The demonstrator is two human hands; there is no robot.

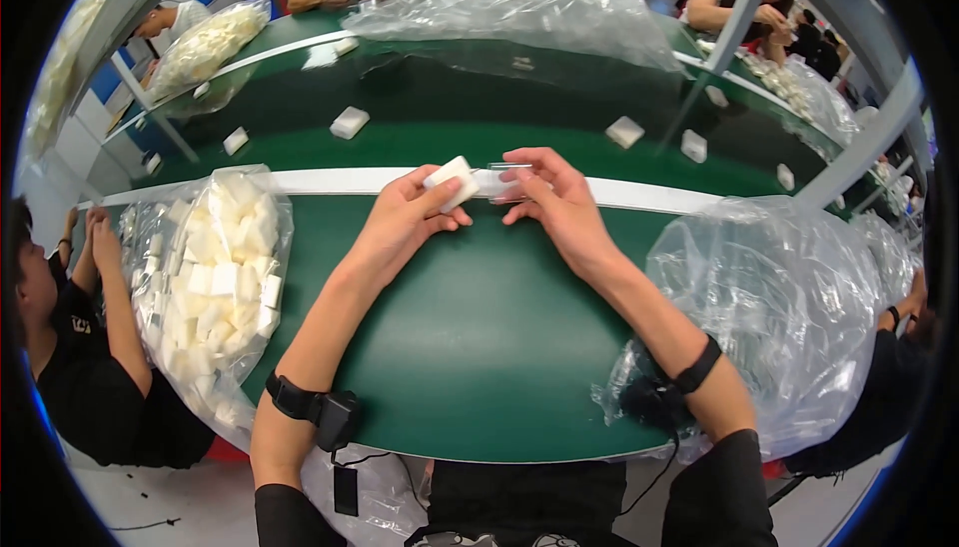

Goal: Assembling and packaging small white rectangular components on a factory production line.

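My left hand [398, 215] is closed around a white foam-like block [452, 179], which sits tilted between thumb and fingers. Close beside it, my right hand [567, 205] pinches a small clear plastic box [507, 166] whose edges catch the light. The block and the box are nearly touching; whether they meet is hard to make out. Both hands are above the white strip at the far edge of the green table [450, 347]. To the left lies a clear bag of white blocks [225, 282], and on the right a large, crumpled clear bag [764, 312] holds contents I cannot make out.
Beyond the white strip [340, 181], a dark green belt-like surface carries scattered white packets [350, 122], [625, 131]. Another large clear bag [519, 7] lies across the far side. Grey posts [869, 137] stand at the right. Other people work at the left, right and far side.
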